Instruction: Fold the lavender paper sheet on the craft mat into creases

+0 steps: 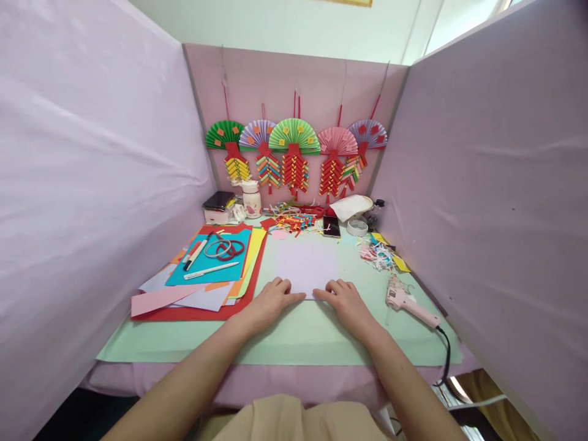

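Note:
A pale lilac sheet of paper (307,263) lies flat on the green mat (294,337) in front of me. My left hand (271,300) rests on its near edge, fingers curled and pressed down on the paper. My right hand (346,301) does the same on the right part of that edge, fingertips pinching the fold line. The two hands almost meet at the middle of the near edge.
A stack of coloured paper (202,288) with scissors (225,248) and pens (211,270) lies to the left. A pink glue gun (408,301) with its cord lies to the right. Paper scraps (379,254), a phone (331,226), tape (357,227) and a bottle (251,198) sit at the back. Paper fans (294,138) hang on the partition.

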Demonstrator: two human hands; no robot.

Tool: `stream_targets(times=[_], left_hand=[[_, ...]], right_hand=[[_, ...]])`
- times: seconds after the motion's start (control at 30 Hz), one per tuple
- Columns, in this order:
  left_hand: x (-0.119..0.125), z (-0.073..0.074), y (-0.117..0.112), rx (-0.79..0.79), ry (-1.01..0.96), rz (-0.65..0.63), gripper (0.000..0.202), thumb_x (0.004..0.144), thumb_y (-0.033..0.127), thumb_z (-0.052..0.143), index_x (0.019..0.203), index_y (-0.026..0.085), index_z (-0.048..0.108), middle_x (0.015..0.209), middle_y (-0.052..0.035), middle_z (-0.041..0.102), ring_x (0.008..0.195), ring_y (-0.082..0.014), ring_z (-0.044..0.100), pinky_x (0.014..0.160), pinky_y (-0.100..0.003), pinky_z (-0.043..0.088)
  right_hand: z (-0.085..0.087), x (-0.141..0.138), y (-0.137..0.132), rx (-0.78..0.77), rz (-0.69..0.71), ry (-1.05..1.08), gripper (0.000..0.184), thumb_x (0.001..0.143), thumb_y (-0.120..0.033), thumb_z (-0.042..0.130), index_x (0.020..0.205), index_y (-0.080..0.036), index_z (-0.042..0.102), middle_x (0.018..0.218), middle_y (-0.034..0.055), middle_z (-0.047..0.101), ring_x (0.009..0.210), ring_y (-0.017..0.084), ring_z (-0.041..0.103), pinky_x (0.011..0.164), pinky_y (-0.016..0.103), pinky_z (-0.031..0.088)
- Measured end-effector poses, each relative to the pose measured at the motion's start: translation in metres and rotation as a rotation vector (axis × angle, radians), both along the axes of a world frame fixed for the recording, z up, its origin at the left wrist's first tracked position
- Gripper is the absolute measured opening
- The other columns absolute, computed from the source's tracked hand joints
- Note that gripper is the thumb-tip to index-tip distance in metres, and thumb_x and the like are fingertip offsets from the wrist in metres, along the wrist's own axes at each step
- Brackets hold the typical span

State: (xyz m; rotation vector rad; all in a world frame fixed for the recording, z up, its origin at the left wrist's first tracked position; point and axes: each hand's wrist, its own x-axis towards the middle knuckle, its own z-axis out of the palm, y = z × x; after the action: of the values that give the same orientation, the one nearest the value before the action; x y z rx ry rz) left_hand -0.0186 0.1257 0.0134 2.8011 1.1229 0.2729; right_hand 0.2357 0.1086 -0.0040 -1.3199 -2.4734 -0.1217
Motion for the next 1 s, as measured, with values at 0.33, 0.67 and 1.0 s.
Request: stream_targets(times=[0.33,0.67,1.0], left_hand=[[0.004,0.005,-0.002,0.028,0.088,0.029,0.041,0.098,0.022,0.033,0.132,0.038,0.05,0.1,-0.0053,0.049,0.093,-0.0207,0.044,0.08,-0.033,0.036],[0.041,-0.009,-0.026,0.048,0.175,0.165,0.032,0.089,0.009,0.036,0.115,0.014,0.055,0.108,-0.0109,0.054,0.1,-0.0232,0.047,0.089,-0.037,0.043],[0.047,-0.014,-0.035,0.102,0.113,0.217,0.041,0.089,0.015,0.038,0.128,0.016,0.05,0.107,-0.0104,0.055,0.101,-0.0247,0.047,0.093,-0.04,0.043]], right_hand=[[0.012,-0.002,-0.003,-0.015,0.048,-0.143,0.033,0.096,-0.023,0.049,0.124,-0.037,0.056,0.1,0.0027,0.058,0.091,0.017,0.047,0.078,0.031,0.029],[-0.006,-0.04,-0.018,0.075,-0.148,-0.226,0.021,0.088,-0.012,0.053,0.107,-0.018,0.06,0.097,0.0072,0.06,0.091,0.022,0.05,0.079,0.036,0.033],[-0.022,-0.041,-0.019,0.225,-0.067,-0.075,0.019,0.089,-0.012,0.054,0.107,-0.018,0.059,0.098,0.0042,0.059,0.092,0.019,0.051,0.085,0.034,0.037]])
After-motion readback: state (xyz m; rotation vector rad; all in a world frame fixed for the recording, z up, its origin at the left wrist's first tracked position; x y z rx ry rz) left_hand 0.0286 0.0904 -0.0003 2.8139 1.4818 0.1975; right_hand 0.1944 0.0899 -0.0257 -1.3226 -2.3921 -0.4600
